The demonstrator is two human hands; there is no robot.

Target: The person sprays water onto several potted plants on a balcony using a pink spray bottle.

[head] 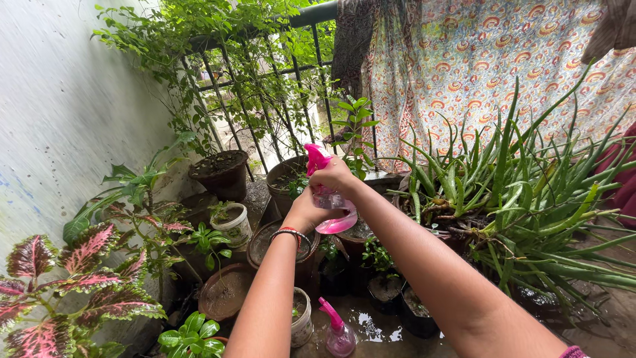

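Standing on a wet balcony floor point(377, 328), clustered pots are bounded by a pale wall point(59, 99) on the left and a black metal railing point(265, 79) overgrown with climbing foliage. A patterned cloth point(477, 59) hangs over the rail at right, above an aloe clump point(517, 192). A red-and-green coleus point(59, 285) occupies the lower left.

Held above the pots at centre frame, the pink spray bottle point(331, 205) is tilted; its long axis runs from the base at lower right up to the nozzle at upper left, and the nozzle faces left.

The right hand point(333, 176) is closed around the trigger head. The left hand point(306, 211), wearing a beaded bracelet, is curled against the bottle body. A second pink spray bottle point(338, 331) stands on the floor below.
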